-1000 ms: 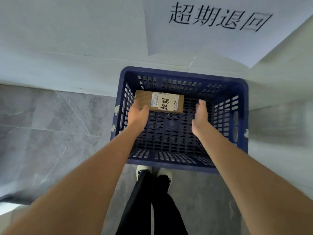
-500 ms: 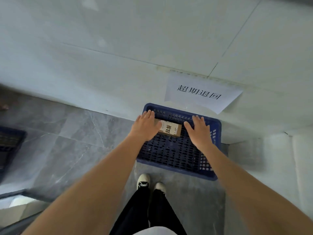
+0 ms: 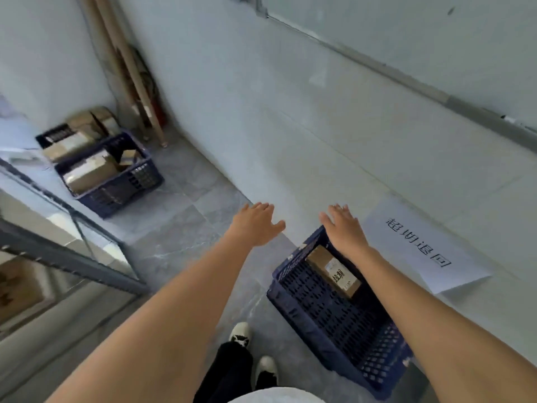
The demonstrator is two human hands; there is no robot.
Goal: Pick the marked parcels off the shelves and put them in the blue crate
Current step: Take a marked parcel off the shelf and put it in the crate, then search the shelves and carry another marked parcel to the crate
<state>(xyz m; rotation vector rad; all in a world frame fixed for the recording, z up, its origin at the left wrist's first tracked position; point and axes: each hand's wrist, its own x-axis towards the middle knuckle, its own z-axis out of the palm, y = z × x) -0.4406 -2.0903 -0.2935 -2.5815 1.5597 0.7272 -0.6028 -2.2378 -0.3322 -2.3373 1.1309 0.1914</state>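
The small brown cardboard parcel with a white label and black handwritten marking (image 3: 334, 270) lies flat on the floor of the dark blue slotted plastic crate (image 3: 337, 321), pushed up against the wall-side rim. Its long axis runs along that rim, from the crate's far corner back toward the person. So this parcel is delivered, and it is the only one visible in the crate.

Both hands are above and beyond it, empty. The right hand (image 3: 344, 228) hangs over the crate's far corner, fingers straight and spread, palm down, holding nothing; its forearm crosses over the crate's wall-side edge just beside the parcel. The left hand (image 3: 255, 225) is likewise flat and spread, out over the grey marbled floor tiles (image 3: 186, 228) to the left of the crate, clear of it.

The relation that matters now, as I judge it, is no longer to the parcel but away from it: the next marked parcel has to come from shelving, and the only shelf-like structure in view is the grey metal frame with pale boards (image 3: 69, 248) at the left edge, well apart from the crate. The left hand is the nearer one to it.

A white paper sheet with black printed characters (image 3: 421, 248) hangs on the pale wall beside the crate. A second blue crate filled with cardboard boxes (image 3: 116, 175) stands farther along the wall, toward the corner.
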